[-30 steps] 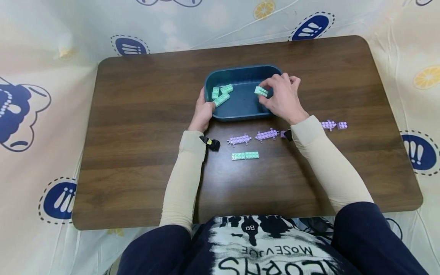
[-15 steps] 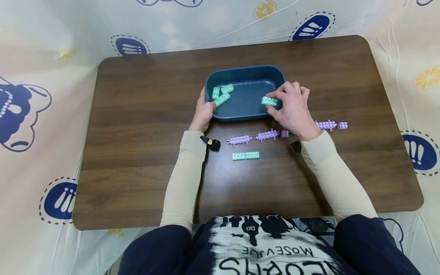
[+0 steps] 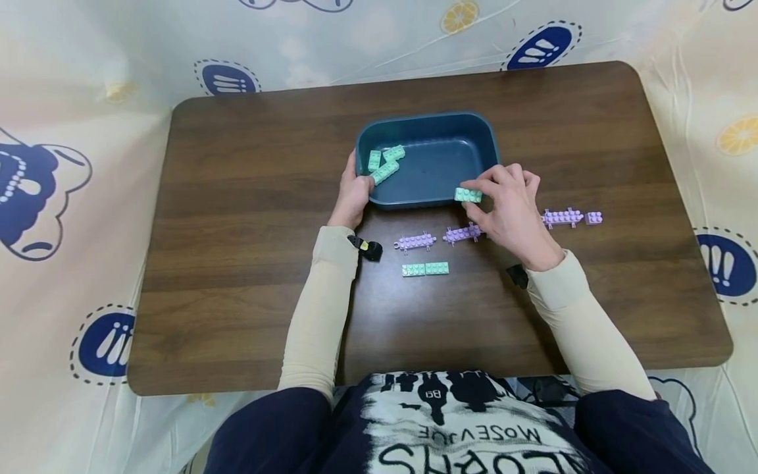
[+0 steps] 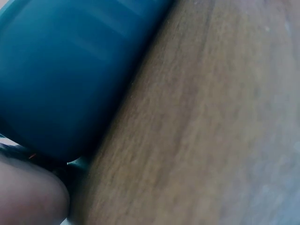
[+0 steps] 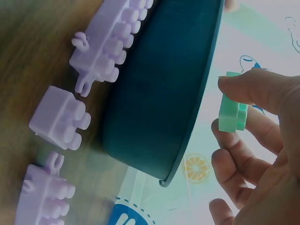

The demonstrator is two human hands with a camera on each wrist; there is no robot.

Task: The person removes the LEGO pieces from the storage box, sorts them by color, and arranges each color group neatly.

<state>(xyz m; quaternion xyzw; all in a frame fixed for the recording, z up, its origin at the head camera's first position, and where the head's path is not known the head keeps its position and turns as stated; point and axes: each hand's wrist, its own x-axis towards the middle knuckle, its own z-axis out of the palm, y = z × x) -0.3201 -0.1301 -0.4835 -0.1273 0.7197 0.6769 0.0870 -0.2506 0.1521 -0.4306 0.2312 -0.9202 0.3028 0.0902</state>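
Observation:
A dark teal plastic bin (image 3: pixel 444 164) stands on the table, with several mint green toy bricks (image 3: pixel 385 172) lying at its left end. My left hand (image 3: pixel 351 197) grips the bin's left side, thumb at the near corner of the rim. In the left wrist view the bin's outer wall (image 4: pixel 70 70) fills the upper left. Between thumb and fingertips my right hand (image 3: pixel 510 207) pinches a mint green building brick (image 3: pixel 468 195), held over the bin's near right rim. The right wrist view shows this brick (image 5: pixel 229 110) raised beside the bin's wall.
Purple bricks with small side loops lie in a row in front of the bin, one at the left (image 3: pixel 414 242) and another at the right (image 3: pixel 562 217), beside a small purple brick (image 3: pixel 594 218). Nearer the person, two green bricks (image 3: pixel 414 270) sit end to end.
My right hand has moved the pinched green brick from over the bin's inside toward the near right rim. The left hand keeps its grip on the bin.

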